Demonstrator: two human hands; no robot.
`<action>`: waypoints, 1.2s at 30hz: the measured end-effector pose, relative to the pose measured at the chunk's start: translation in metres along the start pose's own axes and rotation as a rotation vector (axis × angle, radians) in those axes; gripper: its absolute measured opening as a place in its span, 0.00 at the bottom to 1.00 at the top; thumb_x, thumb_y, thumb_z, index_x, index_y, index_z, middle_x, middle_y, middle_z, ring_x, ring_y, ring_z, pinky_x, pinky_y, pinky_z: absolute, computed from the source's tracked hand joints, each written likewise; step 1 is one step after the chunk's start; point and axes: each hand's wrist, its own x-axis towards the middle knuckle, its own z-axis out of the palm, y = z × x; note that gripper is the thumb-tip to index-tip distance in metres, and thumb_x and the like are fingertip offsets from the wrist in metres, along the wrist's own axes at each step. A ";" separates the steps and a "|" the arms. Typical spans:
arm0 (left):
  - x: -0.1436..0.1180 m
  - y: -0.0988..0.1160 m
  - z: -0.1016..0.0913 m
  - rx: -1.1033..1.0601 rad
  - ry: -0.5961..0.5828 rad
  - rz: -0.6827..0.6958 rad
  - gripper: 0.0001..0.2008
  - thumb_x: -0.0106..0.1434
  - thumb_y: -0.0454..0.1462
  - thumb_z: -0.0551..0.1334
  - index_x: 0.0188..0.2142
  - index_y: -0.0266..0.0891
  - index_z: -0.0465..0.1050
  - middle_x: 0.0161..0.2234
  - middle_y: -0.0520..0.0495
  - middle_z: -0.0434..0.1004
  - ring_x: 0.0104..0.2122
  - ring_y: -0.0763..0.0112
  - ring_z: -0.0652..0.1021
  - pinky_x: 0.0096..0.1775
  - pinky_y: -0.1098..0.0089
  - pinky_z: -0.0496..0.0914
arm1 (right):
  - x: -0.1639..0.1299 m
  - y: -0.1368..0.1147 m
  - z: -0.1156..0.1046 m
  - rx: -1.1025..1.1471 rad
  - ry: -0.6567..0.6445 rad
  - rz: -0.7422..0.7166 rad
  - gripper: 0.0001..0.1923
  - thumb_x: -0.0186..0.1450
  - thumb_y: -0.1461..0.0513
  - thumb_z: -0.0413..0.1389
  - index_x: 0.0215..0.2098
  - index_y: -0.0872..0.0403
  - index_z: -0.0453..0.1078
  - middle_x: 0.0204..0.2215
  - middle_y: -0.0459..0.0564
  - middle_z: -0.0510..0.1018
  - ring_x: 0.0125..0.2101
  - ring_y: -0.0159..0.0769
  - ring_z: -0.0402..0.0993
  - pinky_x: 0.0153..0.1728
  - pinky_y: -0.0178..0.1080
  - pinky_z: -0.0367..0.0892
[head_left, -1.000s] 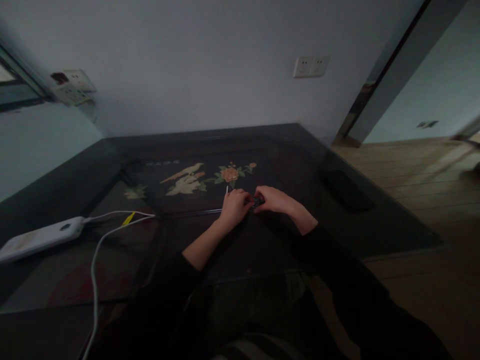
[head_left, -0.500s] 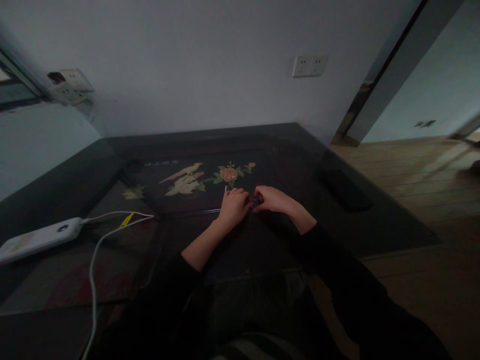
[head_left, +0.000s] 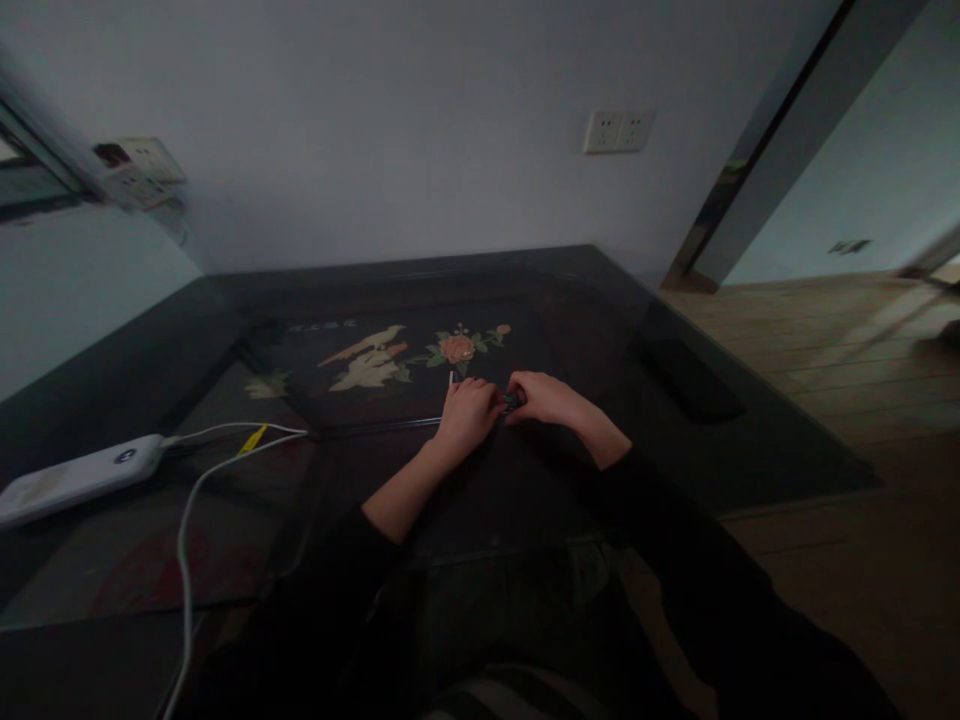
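Note:
Both hands meet over the middle of the dark table [head_left: 480,500], just in front of a flower-and-bird picture on its top. Between my fingers is a small dark object with teal spots [head_left: 513,401], mostly hidden and too small to name. My left hand [head_left: 471,408] is closed at its left side, fingertips pressed against it. A thin white stick-like piece [head_left: 451,378] pokes up by the left knuckles; whether the hand holds it I cannot tell. My right hand [head_left: 546,398] grips the small object from the right, thumb and fingers curled round it.
A white power bank [head_left: 82,478] lies at the left with a white cable [head_left: 184,540] running to the front edge; a yellow tag [head_left: 253,440] is on the cable. A black flat phone-like thing [head_left: 691,380] lies at the right. Wall sockets [head_left: 619,132] are behind the table.
Both hands stay in the same place. The small object between the fingers shows slightly more teal; otherwise hardly anything differs.

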 end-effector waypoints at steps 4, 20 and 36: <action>-0.001 0.000 0.000 0.009 0.011 0.009 0.07 0.62 0.40 0.58 0.36 0.39 0.72 0.37 0.46 0.75 0.41 0.62 0.72 0.43 0.63 0.61 | -0.001 -0.002 0.000 -0.006 0.007 0.035 0.20 0.49 0.56 0.66 0.37 0.52 0.68 0.34 0.47 0.75 0.32 0.35 0.70 0.27 0.33 0.56; -0.002 0.001 0.000 -0.008 0.043 0.008 0.06 0.61 0.39 0.60 0.35 0.41 0.73 0.36 0.47 0.75 0.41 0.62 0.72 0.43 0.63 0.60 | 0.000 0.000 0.002 -0.036 0.012 0.046 0.22 0.50 0.55 0.66 0.39 0.52 0.67 0.35 0.48 0.75 0.32 0.35 0.71 0.27 0.33 0.56; -0.001 -0.002 0.001 -0.025 0.035 -0.011 0.08 0.61 0.41 0.59 0.37 0.42 0.74 0.37 0.48 0.75 0.41 0.63 0.71 0.43 0.63 0.60 | 0.002 0.001 0.002 -0.031 0.001 0.021 0.21 0.50 0.54 0.65 0.38 0.53 0.67 0.35 0.49 0.76 0.33 0.37 0.71 0.27 0.34 0.56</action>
